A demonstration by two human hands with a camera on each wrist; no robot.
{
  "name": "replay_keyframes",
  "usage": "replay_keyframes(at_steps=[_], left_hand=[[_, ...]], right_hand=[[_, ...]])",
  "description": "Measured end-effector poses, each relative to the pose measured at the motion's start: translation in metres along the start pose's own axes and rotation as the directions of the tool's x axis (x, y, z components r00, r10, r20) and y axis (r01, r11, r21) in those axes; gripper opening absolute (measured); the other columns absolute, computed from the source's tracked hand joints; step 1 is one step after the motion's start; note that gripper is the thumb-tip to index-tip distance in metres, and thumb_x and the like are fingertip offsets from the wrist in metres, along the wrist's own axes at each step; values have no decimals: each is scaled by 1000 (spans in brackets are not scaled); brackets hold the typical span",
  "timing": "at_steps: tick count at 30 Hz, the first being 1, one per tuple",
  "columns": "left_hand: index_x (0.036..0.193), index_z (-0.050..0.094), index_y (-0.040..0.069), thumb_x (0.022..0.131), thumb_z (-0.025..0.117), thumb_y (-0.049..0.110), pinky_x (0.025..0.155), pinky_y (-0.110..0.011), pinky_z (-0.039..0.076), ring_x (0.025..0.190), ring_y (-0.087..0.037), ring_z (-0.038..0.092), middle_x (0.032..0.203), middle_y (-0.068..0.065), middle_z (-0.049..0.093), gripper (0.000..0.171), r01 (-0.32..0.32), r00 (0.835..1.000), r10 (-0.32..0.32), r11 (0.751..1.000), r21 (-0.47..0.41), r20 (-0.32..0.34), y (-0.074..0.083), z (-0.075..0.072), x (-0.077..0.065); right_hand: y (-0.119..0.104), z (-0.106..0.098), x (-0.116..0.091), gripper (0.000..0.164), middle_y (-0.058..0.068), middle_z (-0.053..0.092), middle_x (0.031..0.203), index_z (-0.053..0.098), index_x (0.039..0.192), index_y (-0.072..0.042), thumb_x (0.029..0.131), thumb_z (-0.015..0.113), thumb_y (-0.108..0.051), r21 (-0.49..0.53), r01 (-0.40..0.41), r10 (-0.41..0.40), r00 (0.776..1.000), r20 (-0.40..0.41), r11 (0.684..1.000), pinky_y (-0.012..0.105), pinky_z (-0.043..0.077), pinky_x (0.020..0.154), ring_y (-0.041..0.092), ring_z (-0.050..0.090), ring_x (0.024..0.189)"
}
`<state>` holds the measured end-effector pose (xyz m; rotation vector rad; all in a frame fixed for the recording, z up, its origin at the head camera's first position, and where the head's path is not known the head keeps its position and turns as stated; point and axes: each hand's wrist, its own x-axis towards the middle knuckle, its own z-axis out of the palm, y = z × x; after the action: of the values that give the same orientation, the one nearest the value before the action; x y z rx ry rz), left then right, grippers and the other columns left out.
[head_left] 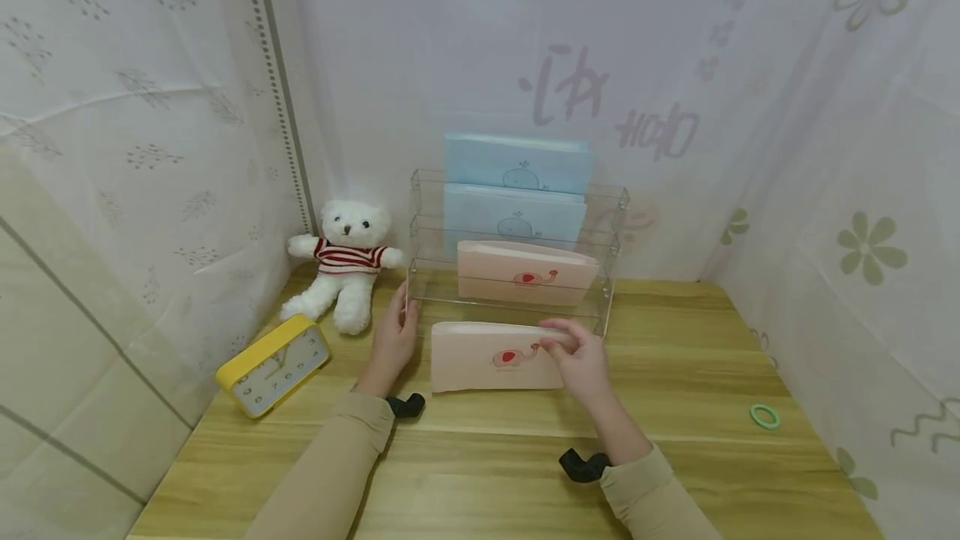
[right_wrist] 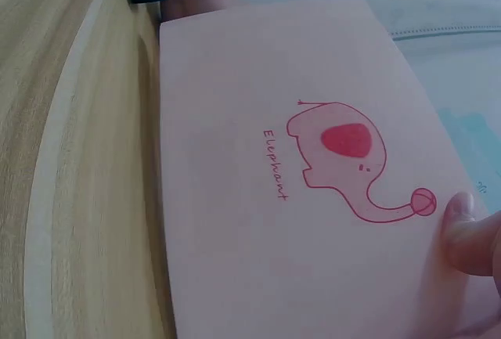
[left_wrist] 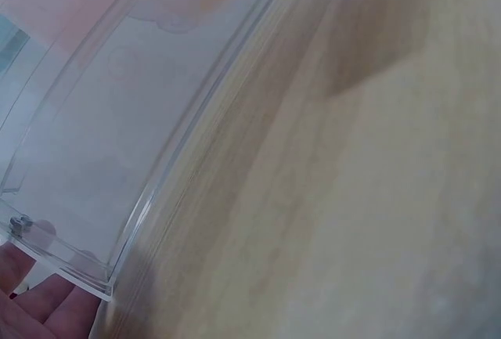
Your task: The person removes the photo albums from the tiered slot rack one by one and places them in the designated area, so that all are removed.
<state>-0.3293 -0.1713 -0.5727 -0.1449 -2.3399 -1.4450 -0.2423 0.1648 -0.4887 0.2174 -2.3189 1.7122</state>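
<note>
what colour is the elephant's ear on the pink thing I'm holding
The ear is red, clearest in the right wrist view.

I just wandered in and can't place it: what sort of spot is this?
Probably a study corner, perhaps at home: printed curtains hang around a wooden table with a clock on it.

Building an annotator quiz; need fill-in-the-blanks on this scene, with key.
The right hand holds a pink booklet; its printed word reads ____.
The left hand touches the clear rack, whose rearmost booklet is ____.
The clock has a ____ case.
The ring lying on the table is ____.

Missing words: Elephant; blue; yellow; green
</note>
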Motion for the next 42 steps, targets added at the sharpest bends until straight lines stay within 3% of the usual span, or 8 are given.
replay_keyframes(at_steps=[5, 9, 11, 14, 21, 27, 37, 42], left_hand=[[171, 42, 20, 118, 48, 40, 102, -65, 58, 120, -50, 75, 150, -31, 66, 57, -31, 999, 32, 999, 34, -21, -10, 4, 2], [173, 39, 25, 118, 46, 40, 102, -63, 58, 121, -47, 76, 151, -28, 66, 57, -12, 1000, 12, 997, 78, -9, -18, 6, 6], [173, 38, 25, 118, 46, 40, 103, -65, 58, 123, -49, 74, 154, -29, 64, 57, 4, 1000, -4, 998, 62, 4, -14, 4, 6], [173, 38, 23, 118, 47, 39, 106, -71, 54, 126, -55, 71, 155, -33, 60, 59, 14, 1000, -14, 1000, 14, 13, -4, 1, 3], [173, 39, 25, 119, 41, 46, 99, -64, 58, 118, -47, 77, 151, -29, 66, 58, -8, 1000, 8, 996, 91, 2, -14, 5, 5], [173, 39, 19, 118, 49, 31, 109, -72, 52, 128, -55, 70, 156, -32, 60, 57, 32, 999, -32, 999, 17, 4, 6, 0, -1], [173, 39, 24, 119, 47, 36, 113, -69, 51, 131, -50, 70, 158, -28, 61, 56, 57, 998, -57, 998, 34, 6, 8, 0, -1], [173, 39, 24, 119, 48, 38, 112, -66, 53, 130, -48, 71, 157, -27, 62, 56, 57, 998, -57, 997, 51, 10, 2, 0, 0]], right_hand=[[7, -3, 3, 28, 19, 80, 128, 79, 126, -3, 99, 82, -9, -49, -30, 33, 998, 46, 998, 19, 49, 68, 3, 71, 93], [9, -8, 6, 31, 15, 75, 138, 78, 130, -6, 100, 81, -12, -77, -8, 17, 992, 121, 997, 18, 55, 82, 17, 75, 111], [9, -11, 6, 32, 17, 74, 139, 77, 132, -5, 100, 81, -11, -77, 17, -5, 988, 153, 997, 19, 58, 89, 25, 77, 118], [8, -16, 7, 33, 20, 73, 140, 76, 133, -4, 100, 80, -9, -67, 39, -26, 982, 186, 997, 21, 61, 87, 35, 80, 114], [12, -25, 10, 33, 14, 76, 130, 81, 129, -13, 97, 83, -6, -165, 103, -64, 972, 225, 981, 25, 63, 87, 33, 80, 113], [18, -31, 12, 38, 3, 77, 125, 83, 128, -22, 92, 89, -10, -335, 172, -77, 958, 277, 927, 34, 61, 94, 25, 74, 116], [24, -34, 12, 39, -1, 79, 122, 82, 128, -22, 91, 91, -12, -381, 207, -44, 918, 394, 901, 39, 60, 98, 24, 73, 118], [25, -35, 9, 39, 3, 78, 132, 82, 129, -24, 92, 91, -15, -396, 159, 33, 899, 436, 904, 49, 60, 103, 29, 71, 125]])
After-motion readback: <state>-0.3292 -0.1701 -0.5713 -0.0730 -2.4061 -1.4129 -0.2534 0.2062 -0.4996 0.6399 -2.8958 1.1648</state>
